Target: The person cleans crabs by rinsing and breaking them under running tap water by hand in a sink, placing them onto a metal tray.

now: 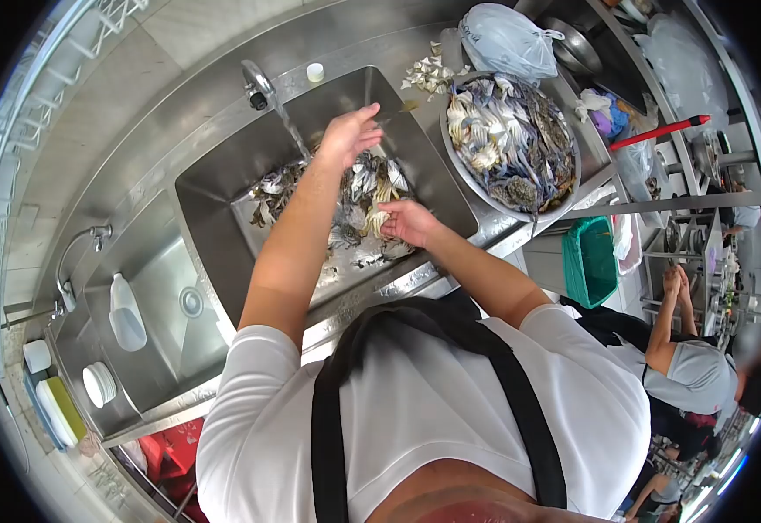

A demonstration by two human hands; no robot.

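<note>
Cut crabs (389, 179), with pale legs and dark shells, lie in a heap in the steel sink (214, 196). Water runs from the tap (260, 83) into that sink. Above the heap, my left hand (350, 138) is raised close to the running water, fingers stretched out and nothing in them. Lower and to the right, my right hand (411, 223) is at the near edge of the heap. Its fingers are apart beside a pale crab piece, and whether they touch it I cannot tell.
Right of the sink stands a large bowl (447, 144) heaped with crabs. Behind it are white shell scraps (431, 75) and a tied plastic bag (507, 42). A second sink (167, 288) holds a white bottle (126, 314). A green-lined bin (590, 261) and a co-worker (694, 375) are at right.
</note>
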